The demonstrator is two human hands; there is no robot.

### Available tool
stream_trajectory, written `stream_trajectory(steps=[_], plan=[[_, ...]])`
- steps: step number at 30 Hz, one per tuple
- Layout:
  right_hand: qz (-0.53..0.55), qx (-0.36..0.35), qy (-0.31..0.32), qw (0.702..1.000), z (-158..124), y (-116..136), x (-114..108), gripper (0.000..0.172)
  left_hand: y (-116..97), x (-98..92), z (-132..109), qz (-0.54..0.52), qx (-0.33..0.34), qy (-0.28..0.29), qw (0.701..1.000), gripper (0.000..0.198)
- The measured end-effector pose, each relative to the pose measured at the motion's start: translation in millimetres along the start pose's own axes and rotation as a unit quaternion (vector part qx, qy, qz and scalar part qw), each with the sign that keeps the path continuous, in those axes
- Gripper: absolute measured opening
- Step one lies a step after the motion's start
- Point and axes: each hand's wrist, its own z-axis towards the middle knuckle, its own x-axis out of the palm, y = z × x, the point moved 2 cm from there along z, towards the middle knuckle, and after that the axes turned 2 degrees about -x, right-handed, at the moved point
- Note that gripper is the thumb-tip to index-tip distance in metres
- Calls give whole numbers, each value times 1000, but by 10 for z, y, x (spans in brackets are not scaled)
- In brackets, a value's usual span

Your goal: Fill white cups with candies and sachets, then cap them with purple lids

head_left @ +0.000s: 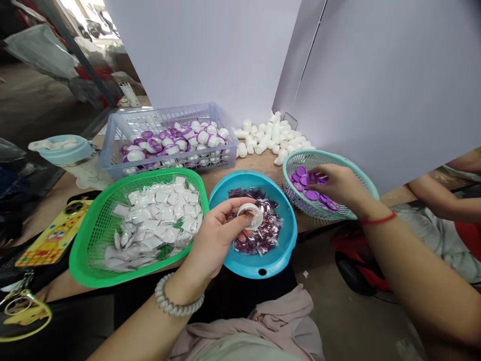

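My left hand (220, 233) is closed around a small white jar (252, 214), holding it over the blue bowl (259, 263) of dark purple wrapped packets (263, 233). My right hand (338, 186) reaches into the teal basket (330, 163) at the right, with its fingers pinching at the purple lids (306, 181) inside. I cannot make out whether one lid is between the fingers.
A green basket (93, 240) of white sachets sits at the left. A lavender crate (124, 128) of capped purple-banded jars stands behind, beside a pile of empty white jars (274, 135). A phone in a yellow case (54, 235) lies far left. Another person's arm (447, 200) is at the right.
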Motion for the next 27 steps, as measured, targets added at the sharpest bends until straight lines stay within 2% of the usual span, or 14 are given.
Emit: stream_trajectory(steps=[1, 2, 3, 4, 6, 8, 13, 16, 20, 25, 27], plan=[[41, -28, -39, 998, -133, 231, -71, 34, 14, 7, 11, -2, -8, 2, 1000, 31], [155, -85, -115, 978, -274, 494, -150, 39, 29, 19, 22, -4, -14, 5, 1000, 31], [247, -159, -145, 945, -408, 773, -204, 40, 44, 33, 31, -6, -21, 11, 1000, 32], [296, -219, -153, 917, -525, 1039, -238, 38, 56, 48, 36, -9, -25, 20, 999, 33], [343, -262, -160, 888, -672, 1454, -253, 37, 65, 69, 33, -14, -29, 41, 999, 36], [351, -263, -170, 883, -713, 1673, -217, 37, 49, 62, 13, -27, -30, 67, 997, 39], [340, -247, -189, 888, -638, 1670, -103, 32, -32, -76, -73, -115, -68, 144, 981, 43], [362, -262, -169, 878, -634, 1665, -87, 30, -20, -168, -89, -133, -83, 123, 980, 46], [378, -255, -125, 881, -665, 1737, -56, 51, 69, -190, -70, -126, -78, 101, 984, 48], [436, -193, -103, 873, -685, 1789, 62, 37, 89, -215, -51, -94, 6, 80, 992, 46], [473, -173, -99, 858, -697, 1825, 110, 33, 77, -239, -53, -98, 5, 82, 992, 43]])
